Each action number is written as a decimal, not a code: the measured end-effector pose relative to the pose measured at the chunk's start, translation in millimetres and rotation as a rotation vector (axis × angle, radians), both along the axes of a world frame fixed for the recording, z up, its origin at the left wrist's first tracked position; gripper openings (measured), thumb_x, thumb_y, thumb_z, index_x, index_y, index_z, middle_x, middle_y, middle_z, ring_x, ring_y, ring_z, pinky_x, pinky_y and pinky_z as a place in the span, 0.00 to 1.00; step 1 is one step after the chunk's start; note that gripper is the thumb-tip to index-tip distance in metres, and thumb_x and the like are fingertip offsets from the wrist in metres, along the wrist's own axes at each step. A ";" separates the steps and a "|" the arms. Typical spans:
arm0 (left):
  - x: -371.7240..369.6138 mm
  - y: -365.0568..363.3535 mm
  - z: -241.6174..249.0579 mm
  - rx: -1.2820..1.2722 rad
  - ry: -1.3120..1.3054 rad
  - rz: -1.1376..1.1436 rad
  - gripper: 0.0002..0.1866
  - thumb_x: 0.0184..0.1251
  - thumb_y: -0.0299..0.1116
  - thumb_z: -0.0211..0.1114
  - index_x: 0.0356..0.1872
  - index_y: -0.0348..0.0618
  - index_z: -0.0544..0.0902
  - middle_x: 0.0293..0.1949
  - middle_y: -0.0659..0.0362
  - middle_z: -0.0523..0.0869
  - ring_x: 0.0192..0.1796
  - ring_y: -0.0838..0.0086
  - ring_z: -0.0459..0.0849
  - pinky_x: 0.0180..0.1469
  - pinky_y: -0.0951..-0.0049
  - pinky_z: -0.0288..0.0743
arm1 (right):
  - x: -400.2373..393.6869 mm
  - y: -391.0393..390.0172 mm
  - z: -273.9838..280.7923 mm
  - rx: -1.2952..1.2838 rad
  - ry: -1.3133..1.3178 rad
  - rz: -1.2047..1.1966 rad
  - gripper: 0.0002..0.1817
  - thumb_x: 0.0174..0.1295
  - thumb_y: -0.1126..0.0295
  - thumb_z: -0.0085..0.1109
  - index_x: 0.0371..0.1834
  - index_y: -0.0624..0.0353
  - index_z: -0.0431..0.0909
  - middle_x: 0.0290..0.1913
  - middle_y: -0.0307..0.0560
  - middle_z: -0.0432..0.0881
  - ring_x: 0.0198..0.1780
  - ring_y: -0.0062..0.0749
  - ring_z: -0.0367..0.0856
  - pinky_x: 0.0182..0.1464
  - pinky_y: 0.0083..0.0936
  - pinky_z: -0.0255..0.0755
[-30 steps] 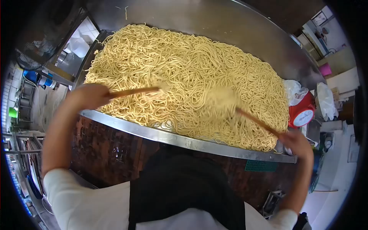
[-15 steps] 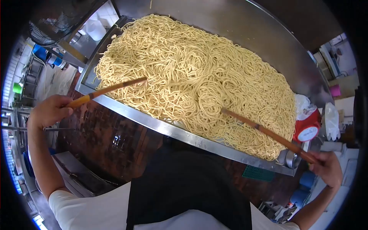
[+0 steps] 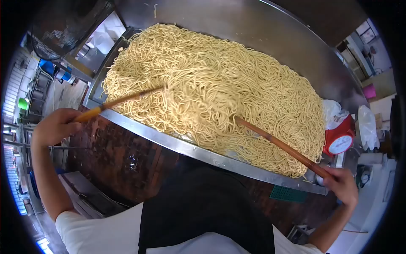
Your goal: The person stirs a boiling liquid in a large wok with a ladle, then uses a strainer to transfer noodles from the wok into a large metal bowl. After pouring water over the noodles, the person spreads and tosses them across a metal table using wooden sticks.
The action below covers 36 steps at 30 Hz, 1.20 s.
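Note:
A wide heap of yellow noodles [image 3: 270, 93] covers most of a metal tray [image 3: 163, 137]. My left hand [image 3: 55, 126] is closed around the thick end of a wooden stick [image 3: 120, 101]; its far tip rests in the noodles left of the middle. In my right hand [image 3: 342, 185] is a second wooden stick [image 3: 281, 144], slanting up and left, its tip buried among the noodles near the center. Between the two tips the noodles are smeared by motion. A bare patch of tray shows near the front rim.
At the tray's right end stand a red dial scale [image 3: 339, 135] and clear plastic bags [image 3: 367, 127]. A wire mesh strainer [image 3: 46, 40] hangs at upper left, near a white container [image 3: 102, 43]. Below lie a brown tiled floor [image 3: 122, 156] and a green mat [image 3: 288, 194].
My right hand has moved left and slightly down, pushing its stick's tip leftward. The noodles near the center have shifted, baring more tray at the front. My left hand has hardly moved.

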State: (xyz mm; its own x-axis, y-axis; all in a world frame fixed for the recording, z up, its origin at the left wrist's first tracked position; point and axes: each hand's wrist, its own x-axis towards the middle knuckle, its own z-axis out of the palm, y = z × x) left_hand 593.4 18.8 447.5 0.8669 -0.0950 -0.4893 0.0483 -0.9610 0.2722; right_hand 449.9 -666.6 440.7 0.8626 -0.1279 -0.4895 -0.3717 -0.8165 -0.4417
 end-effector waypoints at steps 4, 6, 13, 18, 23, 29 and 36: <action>36.8 -73.7 -3.3 0.011 0.053 -0.233 0.18 0.64 0.40 0.65 0.46 0.36 0.83 0.29 0.53 0.82 0.34 0.66 0.82 0.39 0.65 0.73 | -40.5 -12.2 33.4 0.137 -0.027 -0.270 0.22 0.58 0.70 0.68 0.54 0.70 0.80 0.28 0.36 0.79 0.29 0.15 0.72 0.33 0.17 0.66; 66.1 -139.4 -48.9 0.106 0.093 -0.446 0.15 0.67 0.42 0.62 0.42 0.38 0.83 0.30 0.52 0.84 0.33 0.64 0.82 0.38 0.62 0.74 | -52.3 -19.3 33.1 0.096 -0.191 -0.316 0.20 0.59 0.70 0.66 0.54 0.68 0.81 0.27 0.31 0.76 0.25 0.12 0.68 0.28 0.13 0.61; 37.1 -336.0 -166.5 -0.026 0.090 -0.646 0.16 0.70 0.46 0.58 0.48 0.48 0.83 0.39 0.52 0.86 0.45 0.56 0.85 0.49 0.55 0.76 | -59.6 -50.3 11.3 0.036 -0.076 -0.252 0.20 0.60 0.73 0.65 0.55 0.71 0.80 0.29 0.35 0.79 0.28 0.16 0.71 0.32 0.16 0.66; 45.2 -194.8 -70.5 -0.067 0.220 -0.505 0.18 0.68 0.46 0.63 0.46 0.42 0.84 0.35 0.54 0.87 0.39 0.64 0.85 0.42 0.62 0.76 | -81.1 -84.4 20.7 0.142 -0.089 -0.314 0.19 0.59 0.73 0.66 0.52 0.71 0.81 0.27 0.34 0.80 0.27 0.15 0.72 0.30 0.16 0.67; 16.0 -144.5 -90.5 0.226 0.229 -0.284 0.20 0.67 0.48 0.63 0.46 0.40 0.85 0.39 0.49 0.88 0.44 0.58 0.86 0.47 0.58 0.77 | -43.0 -90.3 -62.5 0.195 0.045 -0.150 0.18 0.62 0.70 0.65 0.53 0.67 0.82 0.27 0.33 0.80 0.26 0.14 0.73 0.30 0.17 0.68; -14.7 -208.5 -217.4 0.076 0.107 -0.130 0.24 0.69 0.52 0.59 0.57 0.49 0.79 0.43 0.48 0.87 0.49 0.53 0.85 0.51 0.55 0.77 | 5.0 32.4 -222.4 0.456 0.005 -0.284 0.21 0.66 0.70 0.62 0.61 0.62 0.78 0.29 0.37 0.81 0.29 0.20 0.78 0.34 0.20 0.73; 85.9 -47.4 -226.3 -0.239 -0.378 0.161 0.22 0.65 0.50 0.66 0.52 0.45 0.84 0.40 0.51 0.89 0.40 0.61 0.87 0.45 0.64 0.79 | 6.3 42.8 -236.4 0.223 -0.254 -0.269 0.23 0.66 0.69 0.63 0.62 0.66 0.75 0.38 0.42 0.82 0.38 0.22 0.79 0.42 0.21 0.75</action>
State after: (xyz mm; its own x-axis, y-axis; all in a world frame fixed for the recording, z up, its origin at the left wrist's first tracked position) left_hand 679.3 -28.5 221.2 0.9929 -0.0165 -0.1175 0.0463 -0.8577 0.5121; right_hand 456.3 -623.9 204.3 0.9095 -0.2799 -0.3073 -0.4153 -0.5792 -0.7015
